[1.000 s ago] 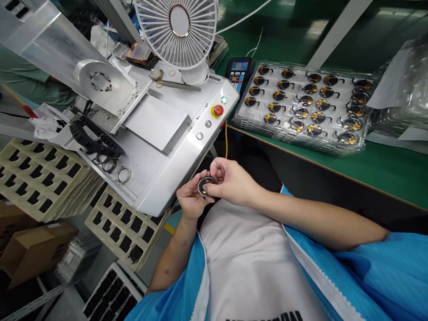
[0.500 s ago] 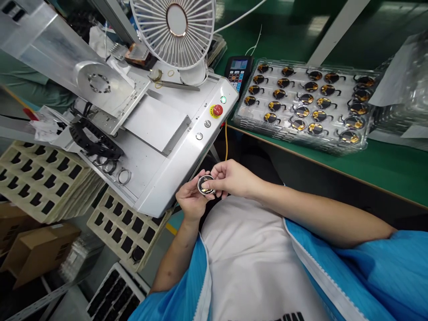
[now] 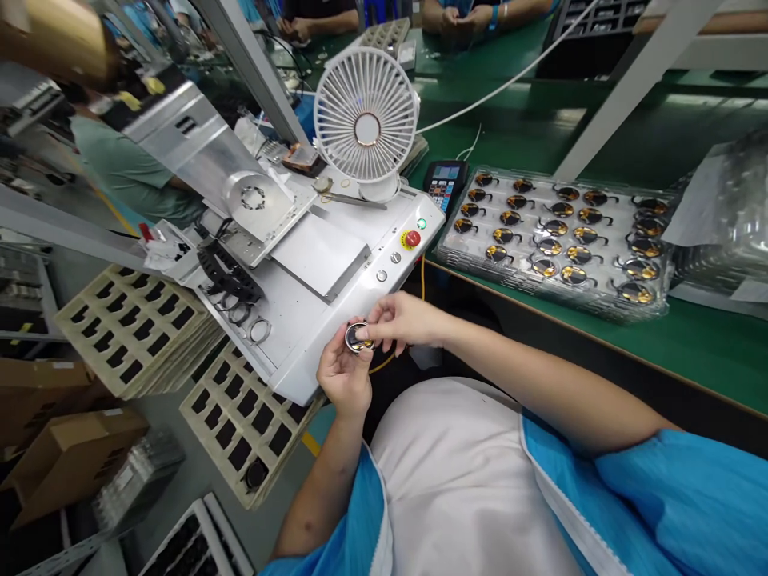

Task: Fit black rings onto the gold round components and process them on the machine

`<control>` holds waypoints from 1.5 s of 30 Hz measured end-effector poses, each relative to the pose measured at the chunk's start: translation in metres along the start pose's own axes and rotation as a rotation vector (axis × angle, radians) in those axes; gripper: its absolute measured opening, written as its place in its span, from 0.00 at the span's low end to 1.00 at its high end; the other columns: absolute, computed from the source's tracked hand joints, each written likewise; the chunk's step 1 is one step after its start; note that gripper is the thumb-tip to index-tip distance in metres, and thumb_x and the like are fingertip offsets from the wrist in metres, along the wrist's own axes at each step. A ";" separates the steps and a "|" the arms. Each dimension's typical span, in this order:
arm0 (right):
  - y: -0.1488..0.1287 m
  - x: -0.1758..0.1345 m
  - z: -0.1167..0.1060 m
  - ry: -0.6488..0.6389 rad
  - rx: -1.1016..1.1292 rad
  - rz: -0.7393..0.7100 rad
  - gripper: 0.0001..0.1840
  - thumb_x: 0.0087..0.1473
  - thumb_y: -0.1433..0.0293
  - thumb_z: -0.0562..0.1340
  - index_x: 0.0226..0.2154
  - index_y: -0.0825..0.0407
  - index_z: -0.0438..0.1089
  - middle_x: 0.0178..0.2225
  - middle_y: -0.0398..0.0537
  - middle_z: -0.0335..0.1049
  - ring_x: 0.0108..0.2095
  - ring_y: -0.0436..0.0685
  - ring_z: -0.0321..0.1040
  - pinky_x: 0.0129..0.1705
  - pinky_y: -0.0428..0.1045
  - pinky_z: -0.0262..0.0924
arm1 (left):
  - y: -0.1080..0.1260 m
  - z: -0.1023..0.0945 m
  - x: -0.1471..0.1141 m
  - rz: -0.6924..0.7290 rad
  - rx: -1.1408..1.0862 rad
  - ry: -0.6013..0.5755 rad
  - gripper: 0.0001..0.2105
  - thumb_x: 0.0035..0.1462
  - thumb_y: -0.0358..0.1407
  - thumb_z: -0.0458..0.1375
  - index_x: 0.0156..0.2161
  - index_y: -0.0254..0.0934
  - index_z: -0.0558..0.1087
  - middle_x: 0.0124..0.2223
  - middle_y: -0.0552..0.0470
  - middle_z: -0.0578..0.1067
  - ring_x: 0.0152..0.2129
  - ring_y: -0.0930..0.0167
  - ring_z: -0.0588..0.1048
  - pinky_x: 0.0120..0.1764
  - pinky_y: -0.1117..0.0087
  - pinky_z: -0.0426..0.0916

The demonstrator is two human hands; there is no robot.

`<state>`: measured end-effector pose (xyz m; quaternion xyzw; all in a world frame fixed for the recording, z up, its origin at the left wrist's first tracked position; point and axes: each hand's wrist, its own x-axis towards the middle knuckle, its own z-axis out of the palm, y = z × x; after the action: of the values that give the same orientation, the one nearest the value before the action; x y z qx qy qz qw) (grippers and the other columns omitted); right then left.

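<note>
My left hand [image 3: 344, 378] grips a small round watch case [image 3: 351, 339] by its edge, fingers wrapped round it. The case has a silver rim with a black and gold face inside. My right hand [image 3: 411, 318] is closed at the same part, its thumb pressed on the face and its other fingers curled beside the rim. The thumb hides part of the face. Both hands are in front of the white machine [image 3: 336, 320], close to its near edge. Loose metal rings [image 3: 260, 330] lie on the machine's bed, left of my hands.
Clear trays [image 3: 534, 280] of round black and gold parts with thin cables are stacked on the green bench [image 3: 708, 328]. A white fan [image 3: 367, 120] and a keypad device [image 3: 445, 186] stand behind. Pale slotted trays [image 3: 207, 416] are at the left. Other people sit across the bench.
The view has tilted up, bringing other people's arms and more bench into sight. My hands stay together on the watch case; the right thumb still presses on its face.
</note>
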<state>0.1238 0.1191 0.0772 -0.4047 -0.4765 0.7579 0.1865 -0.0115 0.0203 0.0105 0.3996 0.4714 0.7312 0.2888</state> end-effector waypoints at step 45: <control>0.080 -0.187 -0.178 1.546 -0.577 -0.336 0.16 0.48 0.52 0.71 0.26 0.45 0.72 0.30 0.60 0.74 0.30 0.66 0.72 0.36 0.61 0.62 | 0.007 -0.007 0.000 0.253 0.458 -0.526 0.21 0.55 0.28 0.70 0.54 0.42 0.78 0.49 0.46 0.83 0.46 0.62 0.82 0.51 0.58 0.81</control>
<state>0.3859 0.0580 0.0494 -0.7652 -0.4438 0.0780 0.4598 -0.0176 0.0141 0.0155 0.6831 0.4795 0.5091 0.2104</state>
